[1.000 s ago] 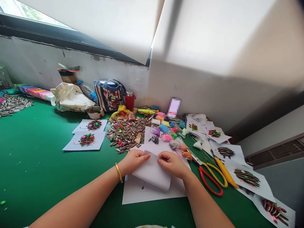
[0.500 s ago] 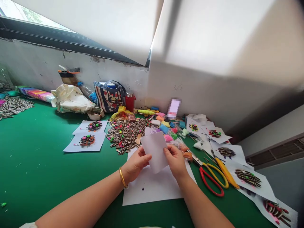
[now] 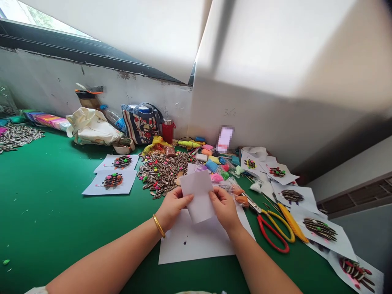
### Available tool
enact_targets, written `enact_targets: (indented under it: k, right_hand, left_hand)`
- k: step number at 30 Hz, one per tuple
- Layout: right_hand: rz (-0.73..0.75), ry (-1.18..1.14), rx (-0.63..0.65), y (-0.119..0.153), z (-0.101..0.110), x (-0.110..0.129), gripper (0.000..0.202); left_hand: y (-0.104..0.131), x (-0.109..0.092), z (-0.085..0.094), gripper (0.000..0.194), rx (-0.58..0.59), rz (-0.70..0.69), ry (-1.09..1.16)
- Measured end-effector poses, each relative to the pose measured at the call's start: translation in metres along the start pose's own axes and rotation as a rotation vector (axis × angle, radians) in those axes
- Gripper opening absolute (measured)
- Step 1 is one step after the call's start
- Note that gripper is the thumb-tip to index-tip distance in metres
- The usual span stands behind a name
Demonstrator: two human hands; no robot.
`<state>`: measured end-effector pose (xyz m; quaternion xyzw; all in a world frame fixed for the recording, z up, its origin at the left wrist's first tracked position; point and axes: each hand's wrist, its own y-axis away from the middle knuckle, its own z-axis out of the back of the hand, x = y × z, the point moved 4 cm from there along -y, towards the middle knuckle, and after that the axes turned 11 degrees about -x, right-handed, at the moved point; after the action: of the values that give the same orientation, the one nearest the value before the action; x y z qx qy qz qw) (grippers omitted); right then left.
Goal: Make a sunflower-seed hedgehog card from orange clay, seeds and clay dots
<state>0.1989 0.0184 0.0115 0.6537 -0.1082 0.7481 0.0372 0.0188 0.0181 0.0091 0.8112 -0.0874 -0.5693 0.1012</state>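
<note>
A small blank white card is held up between both hands over a larger white sheet, which lies on the green table and bears a small dark mark. My left hand, with a gold bracelet at its wrist, pinches the card's left edge between thumb and fingers. On the opposite edge, my right hand grips it the same way. Just behind the card spreads a pile of striped sunflower seeds dotted with small coloured balls. Scissors with red and yellow handles lie right of my right hand.
Two seed-decorated cards lie at the left. More decorated cards line the right side, beside a yellow cutter. Clay packets, a red bottle, a striped bag and a cream bag stand or lie near the wall.
My left hand has moved up slightly along the card's left edge and now pinches it. The card has shifted slightly left and turned a little.
</note>
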Motion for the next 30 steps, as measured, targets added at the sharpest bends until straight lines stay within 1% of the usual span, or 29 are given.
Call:
enact_targets:
  k: [2,4,7,11,14,16,19,22,27,30]
  right_hand:
    - [-0.033,-0.037,-0.006,-0.002,0.001,-0.002,0.033]
    - [-0.065,-0.083,0.001,-0.003,0.002,-0.004,0.033]
    - [-0.092,-0.144,0.017,-0.003,0.002,-0.005,0.034]
    - [-0.098,-0.146,0.016,-0.003,0.002,-0.004,0.035]
    - [-0.104,-0.134,0.01,-0.003,0.003,-0.003,0.036]
    - [-0.107,-0.136,0.011,-0.002,0.002,-0.003,0.035]
    - [-0.121,-0.125,0.047,-0.001,-0.003,-0.005,0.034]
    - [-0.141,-0.112,0.08,0.0,-0.006,-0.006,0.035]
    - [-0.153,-0.125,0.058,-0.001,-0.003,-0.005,0.035]
    - [-0.166,-0.138,0.059,-0.002,-0.002,-0.006,0.034]
  left_hand:
    - [-0.002,-0.001,0.003,0.04,-0.013,-0.01,-0.02]
    - [-0.003,-0.002,0.006,0.038,-0.05,-0.007,-0.039]
    - [-0.004,-0.002,0.007,0.037,-0.07,0.007,-0.057]
    - [-0.005,-0.002,0.01,0.036,-0.091,0.001,-0.085]
    - [-0.006,-0.002,0.012,0.036,-0.083,-0.011,-0.106]
    - [-0.006,-0.003,0.011,0.036,-0.05,-0.034,-0.118]
    - [-0.006,-0.005,0.009,0.04,0.0,-0.075,-0.126]
    - [-0.007,-0.009,0.011,0.04,-0.033,-0.118,-0.167]
    - [-0.009,-0.015,0.017,0.028,-0.111,-0.183,-0.182]
    - [-0.009,-0.017,0.017,0.027,-0.094,-0.194,-0.178]
